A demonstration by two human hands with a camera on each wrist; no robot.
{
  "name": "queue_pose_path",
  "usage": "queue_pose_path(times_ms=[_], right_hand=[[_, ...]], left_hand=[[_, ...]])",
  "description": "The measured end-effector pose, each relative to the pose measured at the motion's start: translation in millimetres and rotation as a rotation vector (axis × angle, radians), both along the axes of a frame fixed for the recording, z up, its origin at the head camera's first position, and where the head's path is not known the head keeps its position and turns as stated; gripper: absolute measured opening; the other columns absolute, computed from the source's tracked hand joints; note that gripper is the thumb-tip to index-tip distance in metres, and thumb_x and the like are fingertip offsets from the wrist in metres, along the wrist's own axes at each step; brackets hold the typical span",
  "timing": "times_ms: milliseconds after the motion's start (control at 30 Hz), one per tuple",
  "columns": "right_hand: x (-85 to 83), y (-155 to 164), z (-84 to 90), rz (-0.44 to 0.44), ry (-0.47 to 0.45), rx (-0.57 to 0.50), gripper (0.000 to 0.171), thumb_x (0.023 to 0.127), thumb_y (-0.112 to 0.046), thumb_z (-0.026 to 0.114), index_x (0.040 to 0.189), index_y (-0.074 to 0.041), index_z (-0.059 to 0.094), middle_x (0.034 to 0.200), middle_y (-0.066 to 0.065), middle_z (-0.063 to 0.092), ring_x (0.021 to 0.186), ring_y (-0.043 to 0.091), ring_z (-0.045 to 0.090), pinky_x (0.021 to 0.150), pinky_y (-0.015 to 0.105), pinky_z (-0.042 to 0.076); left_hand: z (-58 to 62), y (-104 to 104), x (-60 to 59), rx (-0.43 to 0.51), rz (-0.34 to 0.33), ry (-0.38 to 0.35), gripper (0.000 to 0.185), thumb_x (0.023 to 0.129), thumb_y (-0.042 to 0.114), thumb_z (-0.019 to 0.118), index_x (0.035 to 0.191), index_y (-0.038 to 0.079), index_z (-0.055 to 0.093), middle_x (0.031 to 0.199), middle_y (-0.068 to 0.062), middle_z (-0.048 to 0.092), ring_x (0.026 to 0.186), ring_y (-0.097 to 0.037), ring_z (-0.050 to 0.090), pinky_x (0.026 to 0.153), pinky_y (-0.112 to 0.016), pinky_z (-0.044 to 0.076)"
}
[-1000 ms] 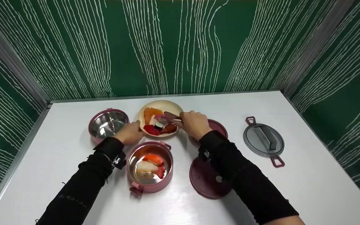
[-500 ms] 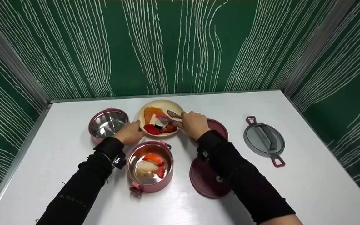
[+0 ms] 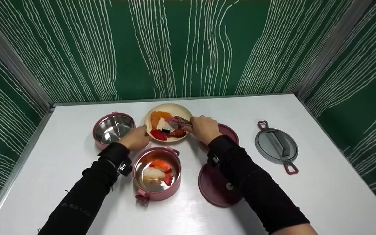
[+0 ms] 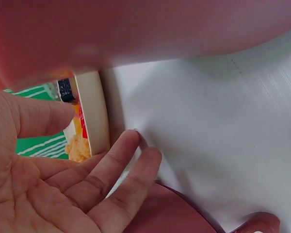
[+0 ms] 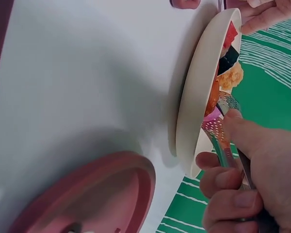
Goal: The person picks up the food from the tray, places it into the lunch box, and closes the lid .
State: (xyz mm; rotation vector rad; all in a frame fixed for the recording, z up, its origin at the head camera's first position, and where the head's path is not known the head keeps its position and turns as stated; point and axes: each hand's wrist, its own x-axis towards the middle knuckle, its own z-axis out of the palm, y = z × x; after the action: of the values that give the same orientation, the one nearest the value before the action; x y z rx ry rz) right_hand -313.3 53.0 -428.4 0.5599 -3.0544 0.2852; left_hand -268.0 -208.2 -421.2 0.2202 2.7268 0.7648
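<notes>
My left hand (image 3: 135, 138) holds the near-left rim of a cream plate (image 3: 179, 111), with its thumb over the edge and fingers toward the underside. On the plate lie a sushi roll (image 3: 165, 129), a red piece (image 3: 158, 134), a brown drumstick-like piece (image 3: 179, 132) and orange food (image 3: 155, 120). My right hand (image 3: 204, 129) grips tongs (image 5: 216, 131) with perforated heads, low over the plate's right part. Between those heads shows something pink (image 5: 213, 114). Nearest to me, a pink pot (image 3: 157, 196) contains an orange-topped piece (image 3: 160, 165), a pale piece (image 3: 152, 174) and a red piece (image 3: 168, 179).
A steel-lined pink bowl (image 3: 113, 129) stands left of the plate. Under and beside my right forearm are a dark red round lid (image 3: 214, 192) and another reddish round piece (image 3: 228, 132). A grey lid with handles (image 3: 274, 145) lies at right. Green walls enclose the table.
The tong heads have come closer together around the pink thing and turned a little. My left hand stays on the plate's rim, and the pots and lids have not moved.
</notes>
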Motion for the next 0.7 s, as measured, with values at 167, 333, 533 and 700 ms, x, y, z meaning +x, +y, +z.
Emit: queue_pose_path(times_ms=[167,333,533,700], right_hand=[[-2.0,5.9,-1.3,0.006,0.024,-0.015,0.043,0.098,-0.049,0.068,0.1,-0.006,0.07,0.095,0.019,0.073,0.084,0.043,0.07,0.071,0.057,0.058],[-1.1,9.5,1.3,0.017,0.029,-0.023,0.042,0.099,-0.048,0.068,0.1,-0.006,0.07,0.094,0.02,0.073,0.083,0.043,0.07,0.07,0.057,0.058],[0.5,13.3,5.9,0.018,0.034,-0.039,0.042,0.099,-0.049,0.067,0.099,-0.007,0.071,0.094,0.021,0.073,0.083,0.045,0.07,0.07,0.059,0.057],[1.7,16.8,9.3,0.039,0.045,-0.043,0.042,0.099,-0.049,0.066,0.095,-0.007,0.069,0.092,0.02,0.073,0.081,0.045,0.07,0.068,0.059,0.057]], left_hand=[[0.5,-0.7,0.6,-0.009,0.01,-0.011,0.064,0.104,0.016,0.049,0.155,-0.015,0.027,0.155,-0.036,0.039,0.146,-0.048,0.036,0.123,-0.054,0.028],[-0.4,-1.3,1.1,0.002,0.0,0.009,0.063,0.103,0.016,0.051,0.153,-0.016,0.031,0.152,-0.036,0.043,0.144,-0.048,0.04,0.122,-0.054,0.031],[-1.8,-2.3,1.7,0.005,-0.027,0.07,0.049,0.102,0.015,0.054,0.141,-0.013,0.049,0.138,-0.035,0.057,0.134,-0.048,0.05,0.116,-0.055,0.039],[-1.1,-3.0,3.8,0.026,-0.024,0.065,0.048,0.102,0.016,0.055,0.141,-0.011,0.05,0.139,-0.033,0.058,0.135,-0.048,0.051,0.116,-0.055,0.039]])
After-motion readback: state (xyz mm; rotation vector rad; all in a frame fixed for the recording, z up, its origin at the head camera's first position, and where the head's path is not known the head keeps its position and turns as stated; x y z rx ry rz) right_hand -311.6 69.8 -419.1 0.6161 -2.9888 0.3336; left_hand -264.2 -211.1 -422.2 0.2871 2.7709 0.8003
